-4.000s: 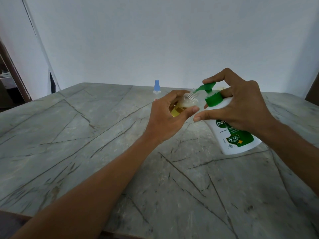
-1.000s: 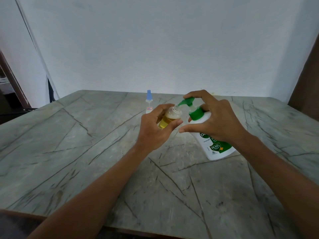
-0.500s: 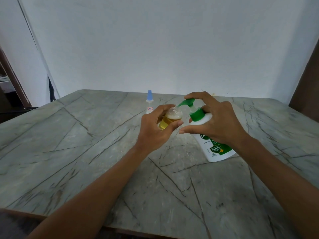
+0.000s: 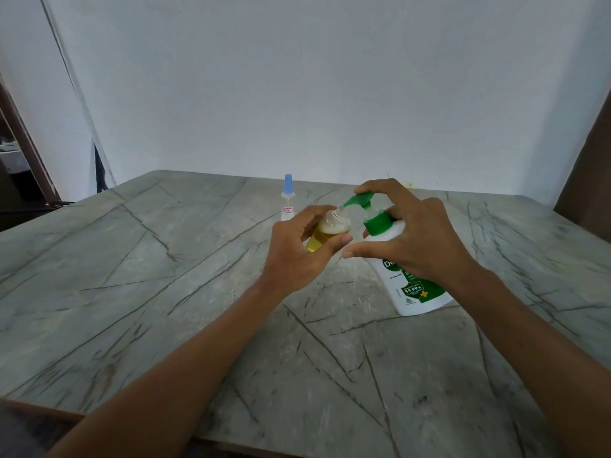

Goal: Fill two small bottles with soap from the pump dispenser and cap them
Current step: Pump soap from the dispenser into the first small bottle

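Note:
My left hand (image 4: 297,249) grips a small clear bottle (image 4: 327,231) holding yellow soap with foam on top, its open mouth tilted up against the green spout. My right hand (image 4: 413,239) is wrapped round the white pump dispenser (image 4: 410,285), which leans on the table, with the index finger curled over the green pump head (image 4: 358,200). A second small bottle (image 4: 288,200) with a blue cap stands upright behind my left hand.
The grey marble table (image 4: 165,292) spreads wide to the left and in front of my hands. A white wall rises behind it. A dark doorway lies at the far left, a brown panel at the far right.
Over the last second my hands and both bottles stay in the same pose. The pump head sits slightly higher. The soap level in the held bottle is well above four seconds ago.

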Demonstrator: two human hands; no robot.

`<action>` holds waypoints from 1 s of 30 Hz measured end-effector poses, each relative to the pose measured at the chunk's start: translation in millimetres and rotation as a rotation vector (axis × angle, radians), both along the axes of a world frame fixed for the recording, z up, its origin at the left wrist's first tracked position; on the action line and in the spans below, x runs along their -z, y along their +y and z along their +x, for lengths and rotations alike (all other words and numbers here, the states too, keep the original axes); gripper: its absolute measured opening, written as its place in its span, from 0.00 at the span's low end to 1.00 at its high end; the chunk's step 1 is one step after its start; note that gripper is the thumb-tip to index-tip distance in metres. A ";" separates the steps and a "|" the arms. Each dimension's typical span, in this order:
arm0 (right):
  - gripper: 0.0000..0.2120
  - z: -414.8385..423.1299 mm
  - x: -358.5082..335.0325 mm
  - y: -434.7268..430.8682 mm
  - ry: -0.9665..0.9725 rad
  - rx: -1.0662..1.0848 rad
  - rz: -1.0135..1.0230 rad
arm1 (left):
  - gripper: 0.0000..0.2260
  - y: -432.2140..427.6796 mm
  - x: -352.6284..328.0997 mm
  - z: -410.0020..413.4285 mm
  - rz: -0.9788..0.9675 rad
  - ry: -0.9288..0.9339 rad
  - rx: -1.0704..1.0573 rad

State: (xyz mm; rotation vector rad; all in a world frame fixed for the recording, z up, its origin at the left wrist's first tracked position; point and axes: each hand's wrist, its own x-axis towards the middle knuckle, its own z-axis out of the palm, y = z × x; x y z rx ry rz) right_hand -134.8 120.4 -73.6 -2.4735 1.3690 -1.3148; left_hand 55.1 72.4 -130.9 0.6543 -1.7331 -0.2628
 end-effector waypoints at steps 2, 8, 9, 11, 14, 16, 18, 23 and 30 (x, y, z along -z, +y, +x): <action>0.37 -1.2 -0.4 -0.5 0.021 0.001 0.011 | 0.20 -0.7 -0.1 0.7 -0.001 0.005 -0.005; 0.32 -2.6 -0.8 2.0 -0.006 0.016 -0.012 | 0.20 2.0 -0.7 -1.7 -0.013 -0.027 -0.021; 0.30 -2.7 -0.1 2.1 -0.010 0.023 -0.017 | 0.20 2.2 -0.4 -2.4 -0.016 -0.040 -0.021; 0.28 -3.2 0.4 1.9 -0.017 0.035 -0.013 | 0.21 2.8 0.6 -3.6 -0.009 -0.047 -0.014; 0.32 -3.7 -0.7 1.6 -0.008 0.040 0.007 | 0.22 2.6 0.4 -3.9 -0.006 -0.047 -0.008; 0.35 -4.2 -1.0 1.4 0.009 0.027 0.008 | 0.20 1.7 0.1 -3.1 -0.002 -0.037 -0.004; 0.37 -4.7 -0.9 1.3 0.027 0.022 0.012 | 0.19 1.1 -0.7 -2.1 -0.003 -0.019 0.000; 0.34 -3.3 -1.2 1.9 -0.002 0.014 -0.003 | 0.19 2.3 -2.0 -2.0 -0.017 -0.014 0.007; 0.30 -2.7 -0.9 0.1 -0.012 0.022 0.033 | 0.20 2.6 -0.8 -1.3 -0.015 -0.049 -0.005</action>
